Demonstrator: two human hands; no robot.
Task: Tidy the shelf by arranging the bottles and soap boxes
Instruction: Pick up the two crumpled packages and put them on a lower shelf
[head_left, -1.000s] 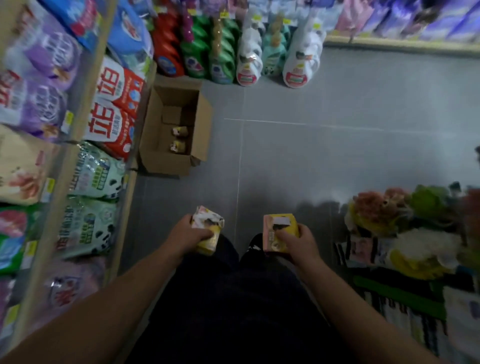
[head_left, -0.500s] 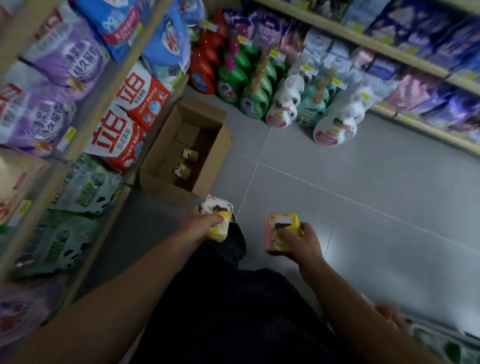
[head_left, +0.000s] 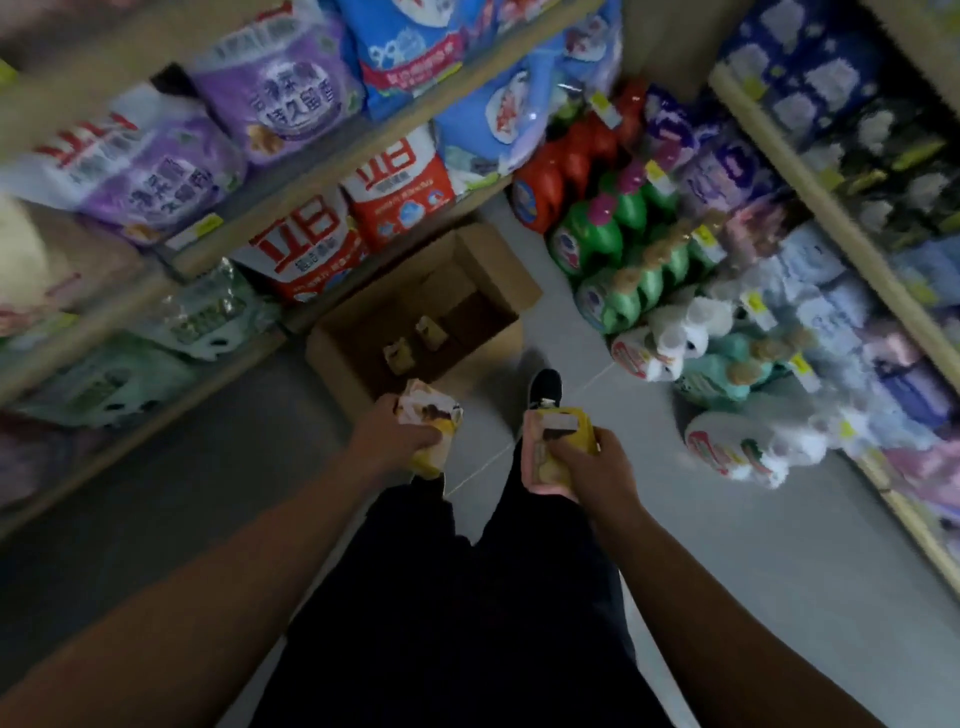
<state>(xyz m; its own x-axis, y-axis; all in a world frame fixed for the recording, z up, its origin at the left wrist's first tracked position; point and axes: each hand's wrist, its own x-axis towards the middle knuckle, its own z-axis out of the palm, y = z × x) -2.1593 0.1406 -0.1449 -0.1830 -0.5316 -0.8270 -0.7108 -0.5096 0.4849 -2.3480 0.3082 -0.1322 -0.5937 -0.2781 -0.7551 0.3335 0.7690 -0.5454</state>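
My left hand (head_left: 390, 435) grips a yellow and white soap box (head_left: 432, 422) in front of my waist. A second yellow soap box (head_left: 551, 446) with a pink side is held in my right hand (head_left: 592, 467). Both hands hang over the grey floor, above my dark trousers. Ahead on the floor stands an open cardboard carton (head_left: 467, 291) with two small soap boxes (head_left: 413, 343) inside. Red, green, white and teal detergent bottles (head_left: 623, 249) stand in rows on the floor to the right of the carton.
A shelf unit (head_left: 249, 228) on the left holds purple, blue, red and green detergent bags. Another shelf (head_left: 831, 218) on the right carries purple and blue packs. My black shoe (head_left: 544, 388) is forward on the grey tile floor between them.
The view has swung up and left toward the shelves, and I have stepped closer to the carton. Both hands keep hold of their soap boxes.
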